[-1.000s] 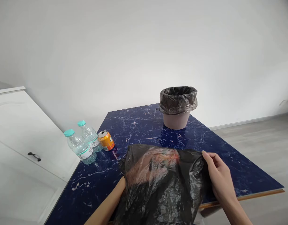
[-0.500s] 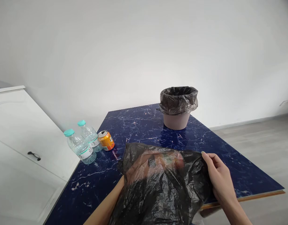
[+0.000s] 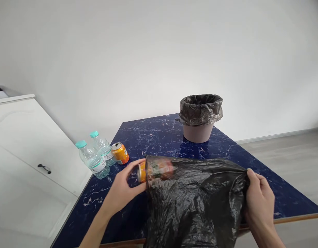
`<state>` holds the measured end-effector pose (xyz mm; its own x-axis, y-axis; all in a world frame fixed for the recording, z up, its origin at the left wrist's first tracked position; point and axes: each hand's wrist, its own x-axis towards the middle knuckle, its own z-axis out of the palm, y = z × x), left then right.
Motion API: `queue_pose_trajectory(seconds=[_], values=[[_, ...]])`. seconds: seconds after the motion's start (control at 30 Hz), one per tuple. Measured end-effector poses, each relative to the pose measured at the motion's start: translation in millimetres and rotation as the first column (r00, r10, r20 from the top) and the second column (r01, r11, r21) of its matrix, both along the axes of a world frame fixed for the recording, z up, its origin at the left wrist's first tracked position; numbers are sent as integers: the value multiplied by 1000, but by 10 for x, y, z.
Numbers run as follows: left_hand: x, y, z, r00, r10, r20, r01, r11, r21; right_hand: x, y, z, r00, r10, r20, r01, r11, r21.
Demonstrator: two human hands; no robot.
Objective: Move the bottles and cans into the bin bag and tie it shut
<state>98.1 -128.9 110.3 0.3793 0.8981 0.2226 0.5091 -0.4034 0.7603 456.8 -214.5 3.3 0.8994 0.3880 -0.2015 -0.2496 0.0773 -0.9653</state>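
Note:
My left hand [image 3: 122, 188] is at the left-hand mouth of a black plastic bag [image 3: 195, 203]. Its fingers and thumb curve around an orange drink can [image 3: 142, 172], and the fingertips are partly behind the bag's edge. One end of this can pokes out, while the rest shows dimly through the thin plastic. On the other side, my right hand [image 3: 259, 198] pinches the bag's far right corner and keeps the film stretched. A second orange can [image 3: 120, 153], with its top opened, stands upright beyond my left hand.
Two clear plastic bottles with turquoise caps, a front bottle [image 3: 95, 163] and a rear bottle [image 3: 103, 146], stand by the can. A pinkish bin [image 3: 197, 133] lined with a black bag sits at the back of the blue marbled table [image 3: 148, 134]. A white cabinet [image 3: 24, 155] adjoins the left.
My left hand has drawn back leftward from inside the bag, bringing the can to the mouth. My right hand has shifted right with its corner, stretching the bag wider.

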Motion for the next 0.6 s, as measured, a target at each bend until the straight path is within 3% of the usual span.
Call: queue_pose_trajectory(seconds=[0.13,0.27,0.43,0.6], values=[[-391,-68,121,975,211,76,-217,973,74,7,-37,52,1000,-24,4,24,998,-64],[-651,-51,156,912,403,76,-410,902,134,6,-46,68,1000,2,3,-2,997,-71],[-756,83,93,817,575,53,-577,811,96,-15,-47,83,1000,26,14,-25,997,-72],[-743,242,-70,765,644,20,-643,762,75,-12,-52,48,997,68,-26,-69,997,-44]])
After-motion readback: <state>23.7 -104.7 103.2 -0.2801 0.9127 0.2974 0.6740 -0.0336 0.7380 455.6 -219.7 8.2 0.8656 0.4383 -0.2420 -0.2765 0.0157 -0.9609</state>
